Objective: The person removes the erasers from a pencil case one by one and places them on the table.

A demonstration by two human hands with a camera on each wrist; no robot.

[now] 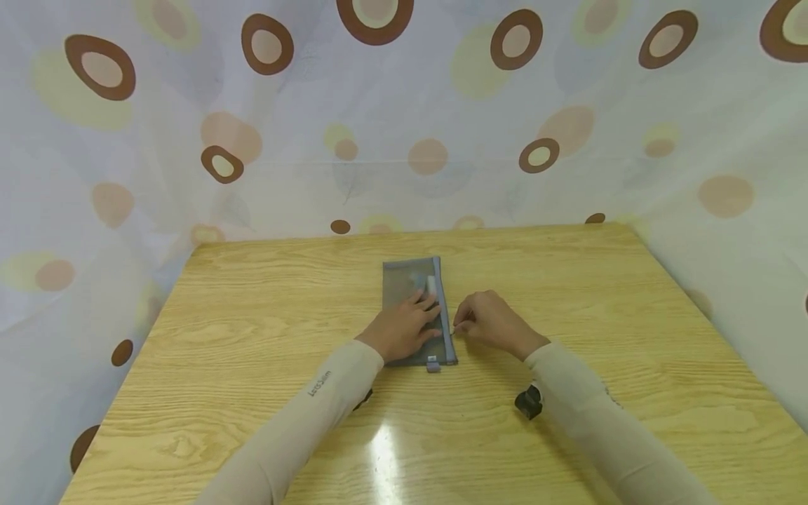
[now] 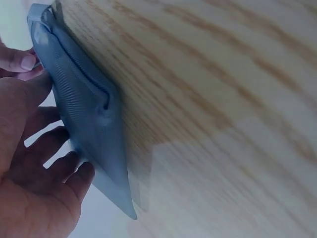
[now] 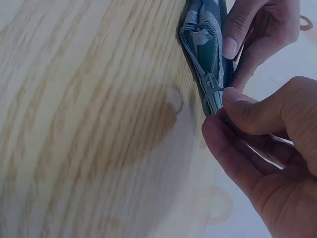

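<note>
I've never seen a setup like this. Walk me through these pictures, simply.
There's no machine here, just a person's two bare hands. The wide picture comes from a camera worn on the head, looking forward and down. The other two come from cameras worn on each wrist, showing that hand's work up close. On the wood-grain table lies a grey zippered pouch. The left hand rests on it with fingers spread. The right hand pinches the zipper pull at the pouch's edge.

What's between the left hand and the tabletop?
The grey mesh pouch: in the head view, the left hand rests on it, and it lies on the wooden tabletop.
</note>
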